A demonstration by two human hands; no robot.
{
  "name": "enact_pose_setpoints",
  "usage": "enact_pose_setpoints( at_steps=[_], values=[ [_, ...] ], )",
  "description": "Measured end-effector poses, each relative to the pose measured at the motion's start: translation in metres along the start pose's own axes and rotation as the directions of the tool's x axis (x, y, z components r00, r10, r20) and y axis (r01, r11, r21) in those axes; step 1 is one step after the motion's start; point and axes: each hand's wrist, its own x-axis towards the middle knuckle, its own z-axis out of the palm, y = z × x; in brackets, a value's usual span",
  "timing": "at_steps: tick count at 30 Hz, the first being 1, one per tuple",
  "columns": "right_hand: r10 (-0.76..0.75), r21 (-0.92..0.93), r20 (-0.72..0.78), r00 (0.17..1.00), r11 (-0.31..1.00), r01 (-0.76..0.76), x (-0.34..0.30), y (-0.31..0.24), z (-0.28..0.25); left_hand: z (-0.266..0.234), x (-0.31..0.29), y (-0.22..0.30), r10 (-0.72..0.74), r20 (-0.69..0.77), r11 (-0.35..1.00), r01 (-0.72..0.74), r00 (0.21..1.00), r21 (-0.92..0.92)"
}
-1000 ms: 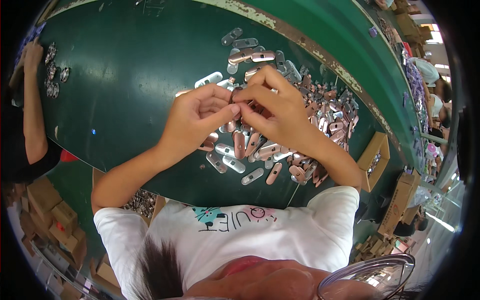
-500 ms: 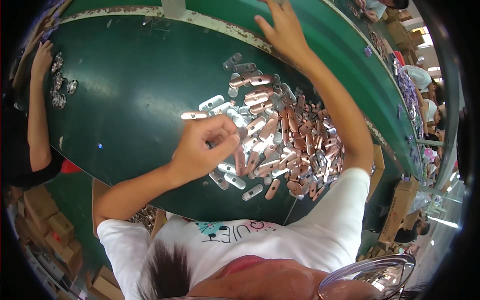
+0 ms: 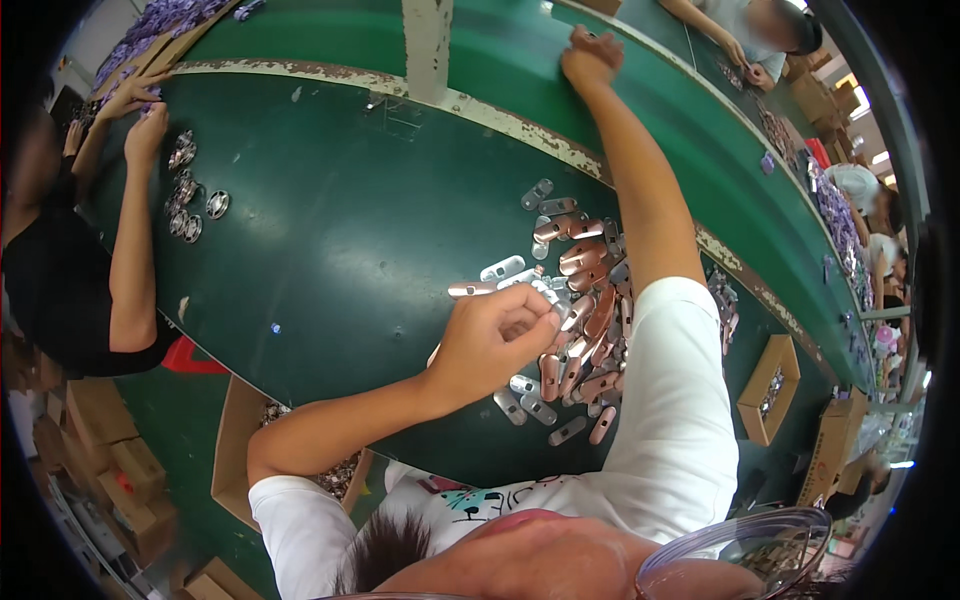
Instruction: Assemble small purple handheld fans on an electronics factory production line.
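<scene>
Plate (image 3: 562, 309) pinched in left hand (image 3: 497, 335) could drop if pressure slackens; whether right hand (image 3: 592, 60) grips, I can't tell.

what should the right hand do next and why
Perhaps draw the right hand in toward the left hand: it is stretched past the rail over the green belt, its grip unclear, while the left, at the pile, seems to pinch a silver piece.

Wht short-slv tee (image 3: 640, 490) w/ print (image 3: 476, 500)
</scene>
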Motion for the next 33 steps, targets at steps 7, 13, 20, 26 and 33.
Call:
enact_pose_setpoints(
  at_steps=[7, 13, 20, 26, 33],
  values=[
    [0.110, 0.549, -0.140, 0.984, 0.836, -0.015, -0.031, 0.104, -0.052, -0.011, 0.019, -0.032, -0.026, 0.059, 0.997, 0.030, 0.998, -0.069],
    [-0.188, 0.889, 0.395, 0.899, -0.168, -0.426, -0.148, 0.127, -0.184, -0.013, 0.017, -0.018, -0.206, 0.102, 0.965, 0.219, 0.973, -0.144],
    [-0.486, 0.896, 0.371, 0.791, -0.035, -0.442, -0.273, 0.099, -0.272, -0.002, 0.018, -0.017, -0.332, 0.098, 0.912, 0.346, 0.938, -0.221],
    [-0.516, 0.960, 0.276, 0.811, 0.117, -0.253, -0.281, 0.096, -0.262, 0.005, 0.012, -0.014, -0.297, 0.190, 0.907, 0.339, 0.936, -0.252],
    [-0.561, 0.973, 0.229, 0.796, 0.149, -0.175, -0.276, 0.092, -0.257, 0.003, 0.011, -0.013, -0.311, 0.178, 0.917, 0.344, 0.933, -0.202]
  ],
)
